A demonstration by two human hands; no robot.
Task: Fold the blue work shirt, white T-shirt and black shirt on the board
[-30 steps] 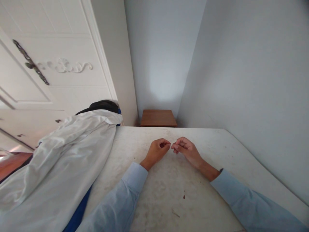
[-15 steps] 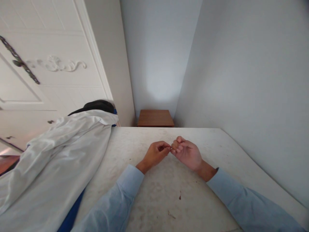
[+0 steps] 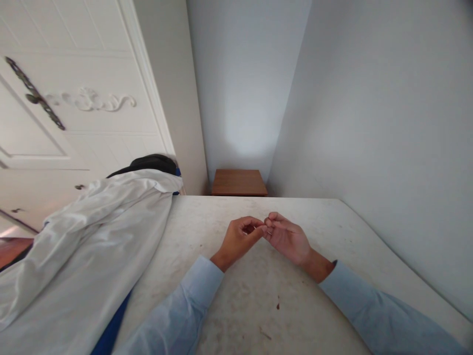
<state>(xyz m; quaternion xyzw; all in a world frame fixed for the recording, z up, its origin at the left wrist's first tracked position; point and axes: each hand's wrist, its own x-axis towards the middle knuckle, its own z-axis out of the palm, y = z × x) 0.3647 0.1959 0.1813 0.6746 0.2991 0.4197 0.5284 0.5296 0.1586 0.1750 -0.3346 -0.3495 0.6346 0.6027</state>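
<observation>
My left hand (image 3: 240,240) is above the table with thumb and forefinger pinched together. Their tips meet the fingers of my right hand (image 3: 290,241), which is turned palm up. The fingers of my right hand are bent inward toward the pinch. Whatever may be held between the two sets of fingertips is too small to make out. Beneath both hands lies the stained white tabletop (image 3: 236,305).
A white satiny cloth (image 3: 92,246) drapes over something at the left, with a dark item (image 3: 157,161) behind it. Beyond the table stands a brown wooden piece (image 3: 239,181). A white cabinet (image 3: 92,74) rises at left, a grey wall (image 3: 377,123) at right.
The fingers of my right hand have uncurled a little from a tighter curl. My left fingertips now overlap them slightly more. The view has shifted slightly.
</observation>
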